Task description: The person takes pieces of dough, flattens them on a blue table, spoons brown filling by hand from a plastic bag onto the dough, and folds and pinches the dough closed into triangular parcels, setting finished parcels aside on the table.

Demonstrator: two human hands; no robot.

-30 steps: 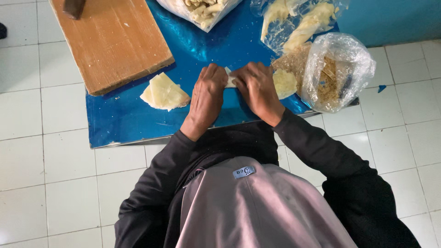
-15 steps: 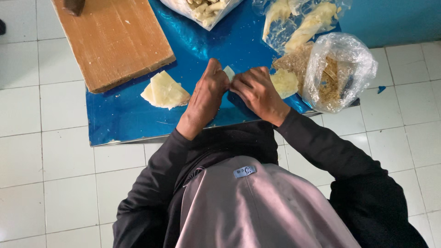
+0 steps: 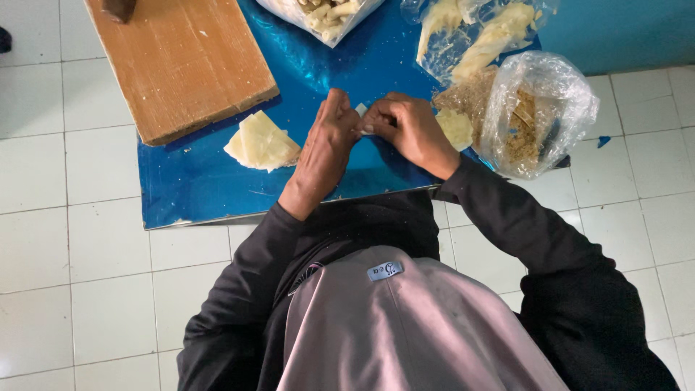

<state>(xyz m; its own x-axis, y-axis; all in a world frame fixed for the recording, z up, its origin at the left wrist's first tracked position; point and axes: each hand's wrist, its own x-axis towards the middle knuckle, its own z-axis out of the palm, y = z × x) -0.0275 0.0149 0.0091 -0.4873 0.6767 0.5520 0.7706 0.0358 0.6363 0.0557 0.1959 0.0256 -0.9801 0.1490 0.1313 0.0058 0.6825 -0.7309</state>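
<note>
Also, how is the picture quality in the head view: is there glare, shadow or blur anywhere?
Head view: light is soft and even, shadows faint. The shiny blue sheet shows pale glare streaks near the wooden board; the clear plastic bag glints too. Both hands, left hand and right hand, look sharp, but the small pale piece between them is too hidden to read.

Both arms in dark sleeves reaching forward, left hand (image 3: 323, 148) flat with fingers extended, right hand (image 3: 407, 130) curled, fingertips of both meeting, pinched together, wrists angled inward
</note>
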